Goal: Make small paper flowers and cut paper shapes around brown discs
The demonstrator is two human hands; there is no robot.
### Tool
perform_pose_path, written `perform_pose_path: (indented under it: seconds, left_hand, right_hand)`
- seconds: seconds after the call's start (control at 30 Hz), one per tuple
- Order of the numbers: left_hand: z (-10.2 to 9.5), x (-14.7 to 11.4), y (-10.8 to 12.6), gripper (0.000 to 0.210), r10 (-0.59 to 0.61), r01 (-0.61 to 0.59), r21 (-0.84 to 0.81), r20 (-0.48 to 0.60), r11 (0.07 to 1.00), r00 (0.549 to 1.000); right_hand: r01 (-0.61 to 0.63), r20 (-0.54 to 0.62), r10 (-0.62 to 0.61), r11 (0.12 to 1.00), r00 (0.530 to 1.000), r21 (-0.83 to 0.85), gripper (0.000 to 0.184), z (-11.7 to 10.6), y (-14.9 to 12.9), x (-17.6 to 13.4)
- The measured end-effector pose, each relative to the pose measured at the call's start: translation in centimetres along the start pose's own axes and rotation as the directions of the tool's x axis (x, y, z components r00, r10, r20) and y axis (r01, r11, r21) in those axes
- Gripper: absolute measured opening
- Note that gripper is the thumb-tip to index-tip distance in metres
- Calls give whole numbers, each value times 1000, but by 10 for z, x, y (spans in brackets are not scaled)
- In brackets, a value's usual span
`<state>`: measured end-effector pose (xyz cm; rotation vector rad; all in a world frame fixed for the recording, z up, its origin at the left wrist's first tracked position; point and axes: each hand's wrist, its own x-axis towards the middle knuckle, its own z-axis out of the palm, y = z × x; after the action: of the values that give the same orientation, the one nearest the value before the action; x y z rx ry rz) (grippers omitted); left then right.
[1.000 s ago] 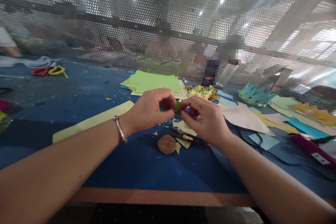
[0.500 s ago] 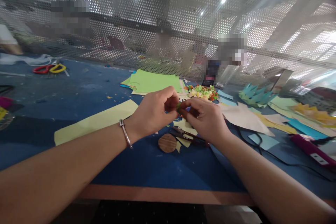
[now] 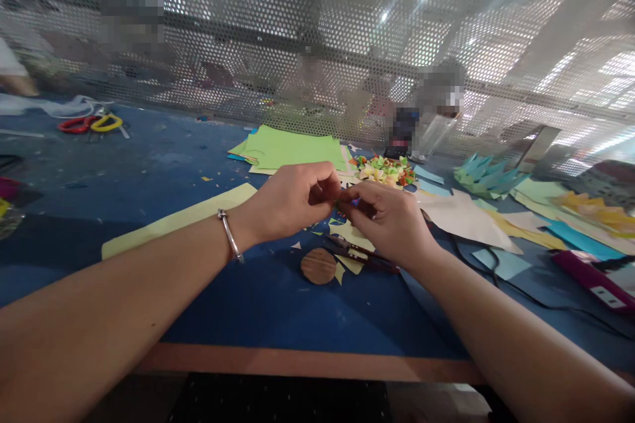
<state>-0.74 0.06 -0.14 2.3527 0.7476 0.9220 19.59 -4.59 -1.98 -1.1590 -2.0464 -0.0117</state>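
Observation:
Above the blue table, my left hand (image 3: 302, 199) and my right hand (image 3: 389, 217) meet fingertip to fingertip. Both pinch a tiny green piece of paper (image 3: 338, 203), mostly hidden by the fingers. Below them lie dark-handled scissors (image 3: 354, 250) across pale yellow paper scraps (image 3: 351, 266). A round wooden disc (image 3: 318, 266) rests beside the scissors. Just beyond my right hand is a heap of small cut-paper pieces (image 3: 384, 172) in green, cream and orange. Behind my left hand sits a stack of green sheets (image 3: 292, 147); a pale yellow-green sheet (image 3: 173, 221) extends left under my forearm.
A perforated metal screen (image 3: 238, 59) stands along the back. Red-and-yellow-handled tools (image 3: 89, 123) lie far left. On the right are a spiky blue paper piece (image 3: 489, 175), a cream sheet (image 3: 466, 218), a purple power strip (image 3: 590, 281) and a black cable (image 3: 533, 307).
My fingertips have drawn closer together, and less of the green paper shows between them. The view has shifted slightly; the things on the table look unchanged.

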Motion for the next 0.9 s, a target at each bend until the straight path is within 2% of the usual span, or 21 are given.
perform_pose_path:
  seconds: [0.17,0.37,0.57,0.7,0.9]
  left_hand:
    - [0,1,0,15,-18,17,-18,-40,1000,999]
    - [6,1,3,12,-21,13,-58,-139,998,990]
    - [11,-2,15,11,1,-9,-30,-276,1000,961]
    - [16,-5,21,11,14,-14,2,-350,1000,937]
    - [20,-7,20,12,7,-19,-26,-384,999,923]
  right_hand:
    - [-3,-22,4,999,1000,36,12,-1,-3,0]
    - [29,-69,-26,998,997,50,16,-2,-3,1]
    - [98,-190,-71,986,979,135,17,-2,-4,0]
    - [66,-216,-36,989,976,132,15,-1,-5,-1]
    - [66,-242,-32,989,970,133,15,-1,-8,-1]
